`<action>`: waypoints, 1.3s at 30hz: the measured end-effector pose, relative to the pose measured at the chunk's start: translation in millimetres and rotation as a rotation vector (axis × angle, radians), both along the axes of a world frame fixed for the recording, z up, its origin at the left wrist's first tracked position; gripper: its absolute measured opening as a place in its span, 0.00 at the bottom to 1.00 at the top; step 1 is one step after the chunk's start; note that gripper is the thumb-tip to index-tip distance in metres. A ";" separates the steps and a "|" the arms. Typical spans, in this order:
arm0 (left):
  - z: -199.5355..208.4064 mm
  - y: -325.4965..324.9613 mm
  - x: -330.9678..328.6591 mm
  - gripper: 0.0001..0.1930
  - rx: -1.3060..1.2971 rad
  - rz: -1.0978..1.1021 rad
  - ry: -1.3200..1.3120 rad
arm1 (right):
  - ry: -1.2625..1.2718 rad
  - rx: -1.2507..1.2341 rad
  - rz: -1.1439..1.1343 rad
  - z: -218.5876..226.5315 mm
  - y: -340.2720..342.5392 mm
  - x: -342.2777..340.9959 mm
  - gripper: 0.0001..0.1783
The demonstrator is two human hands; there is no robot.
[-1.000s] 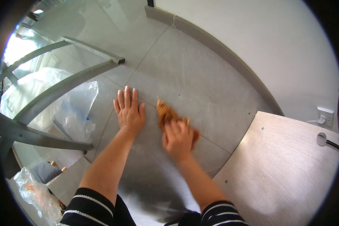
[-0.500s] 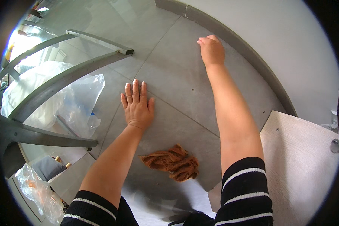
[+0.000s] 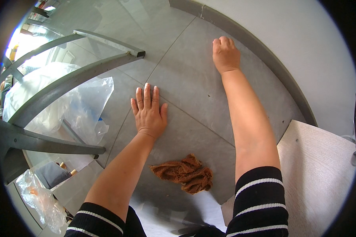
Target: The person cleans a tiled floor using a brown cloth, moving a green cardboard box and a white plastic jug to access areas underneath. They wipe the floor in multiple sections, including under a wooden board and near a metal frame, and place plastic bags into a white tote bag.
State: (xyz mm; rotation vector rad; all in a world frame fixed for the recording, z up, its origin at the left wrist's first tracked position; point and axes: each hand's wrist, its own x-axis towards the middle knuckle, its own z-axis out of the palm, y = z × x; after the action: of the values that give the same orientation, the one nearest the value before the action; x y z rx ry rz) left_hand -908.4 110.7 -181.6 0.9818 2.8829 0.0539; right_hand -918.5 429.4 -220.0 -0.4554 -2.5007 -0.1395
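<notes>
My left hand lies flat on the grey tiled floor, palm down, its fingers spread across the crossing of the tile joints. Farther off to the right, my right hand is closed, fingers curled down against the floor close to the grey skirting. Whatever its fingers may grip is hidden beneath them. A crumpled brown cloth rests on the floor between my forearms, touched by neither hand.
A grey metal frame stands on the left, with a clear plastic bag behind it. Lower left is a box beside another plastic bag. A pale wooden panel stands at lower right, near the white wall.
My right hand has turned a little, its curled fingers now pointing more forward. The whole view has shifted slightly; my left hand and the cloth keep their places on the floor.
</notes>
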 end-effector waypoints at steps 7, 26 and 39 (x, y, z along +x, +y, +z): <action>2.8 0.5 2.4 0.30 0.004 0.000 0.007 | 0.025 -0.354 -0.030 32.8 -79.1 44.6 0.16; 3.2 -4.6 -0.9 0.30 -0.010 0.008 0.008 | 0.248 -0.615 -0.003 83.2 -106.9 127.2 0.13; -0.1 1.4 0.5 0.30 0.003 -0.019 0.013 | -0.109 -0.390 -0.246 51.0 -169.0 149.8 0.11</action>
State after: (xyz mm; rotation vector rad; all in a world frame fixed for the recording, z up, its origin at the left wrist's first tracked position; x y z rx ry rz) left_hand -907.9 112.1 -181.7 1.0144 2.8857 0.0505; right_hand -768.6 260.4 -169.0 -0.9371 -2.5725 0.2391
